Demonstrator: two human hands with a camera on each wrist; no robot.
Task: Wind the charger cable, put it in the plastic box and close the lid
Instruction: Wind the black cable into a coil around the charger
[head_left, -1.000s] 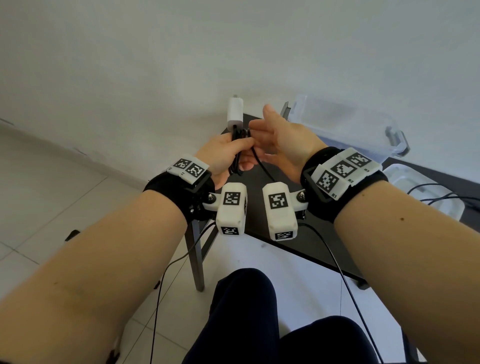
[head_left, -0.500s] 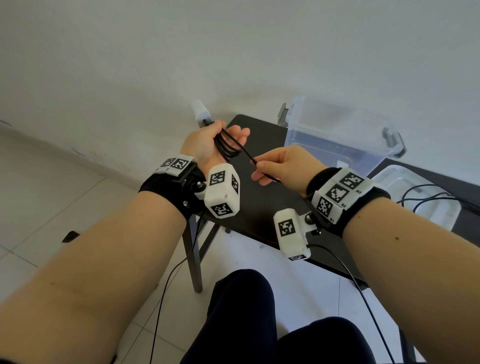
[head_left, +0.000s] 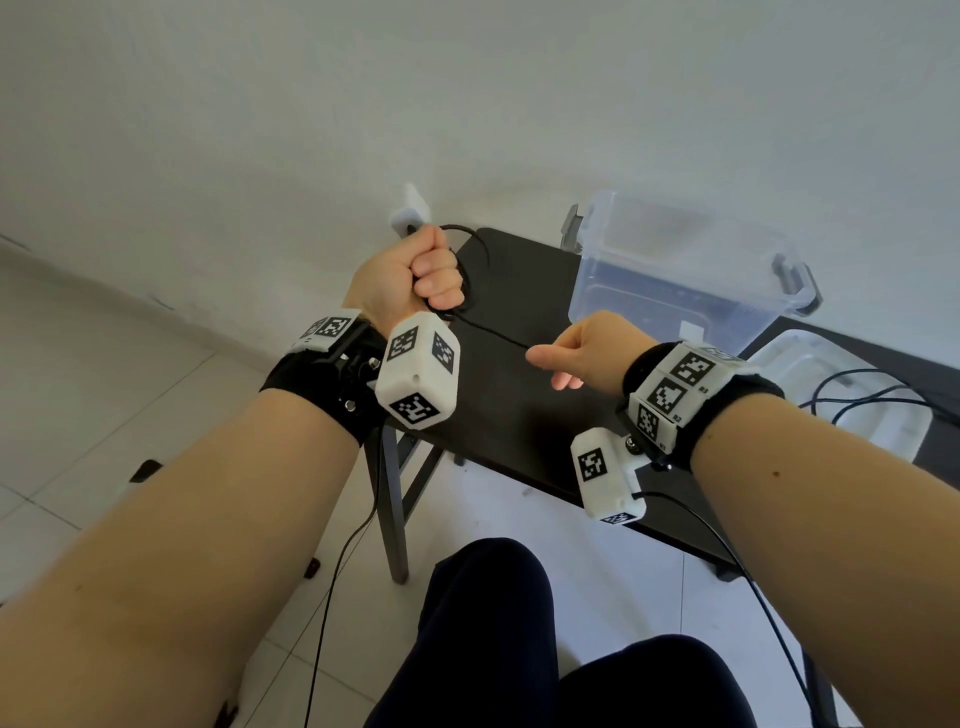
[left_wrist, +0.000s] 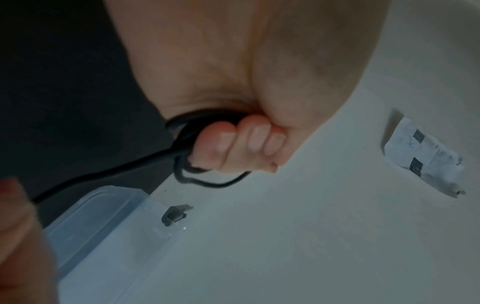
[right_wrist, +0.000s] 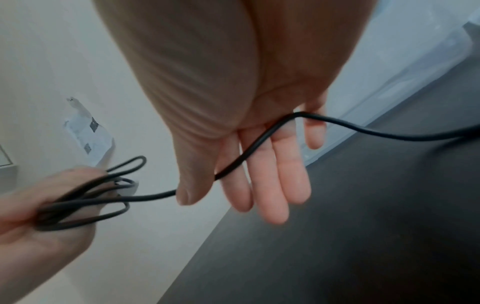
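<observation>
The right wristband (head_left: 680, 395) carries small printed marks beside its black-and-white code squares: "R2" and "R3" can be read. The paper label (left_wrist: 426, 158) on the wall is too blurred.

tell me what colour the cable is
Black. The cable shows best in the right wrist view, running across the right hand.
</observation>
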